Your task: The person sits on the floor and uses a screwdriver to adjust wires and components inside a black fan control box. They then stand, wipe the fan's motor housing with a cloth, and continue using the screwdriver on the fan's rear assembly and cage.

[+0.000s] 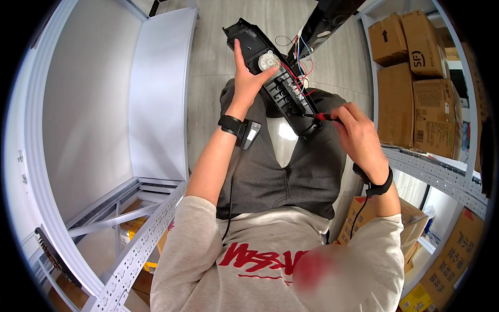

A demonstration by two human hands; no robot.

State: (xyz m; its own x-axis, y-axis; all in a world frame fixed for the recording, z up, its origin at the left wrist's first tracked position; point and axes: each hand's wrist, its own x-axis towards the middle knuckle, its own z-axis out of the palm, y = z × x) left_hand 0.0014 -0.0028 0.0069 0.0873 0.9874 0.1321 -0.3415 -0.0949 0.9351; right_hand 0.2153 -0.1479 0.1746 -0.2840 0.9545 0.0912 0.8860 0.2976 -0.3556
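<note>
Head view: your left hand (pixel 250 82) is grasping the long black housing (pixel 275 88). Its index finger extends along the near-left edge toward the upper end, and its thumb lies across by the white round part (pixel 268 61); the remaining fingers are hidden beneath. The housing is located above your lap, tilted, its upper end to the left and its lower end over the gap between your knees. A row of black fittings is noted in its lower half.

Your right hand (pixel 357 127) is clenched around a slim red-and-black tool (pixel 324 117). The tool points left, its tip at the housing's lower end; whether the tip touches cannot be determined.

Red, blue and white wires (pixel 303 73) run along the housing's right side, up toward a larger black unit (pixel 328 21) standing beyond it. Your left wrist carries a black band (pixel 231 124) with a small box attached; your right wrist carries a dark strap (pixel 382 186). Cardboard boxes (pixel 395 104) are stacked on the rack to your right. A white panel (pixel 160 93) stands to your left.
</note>
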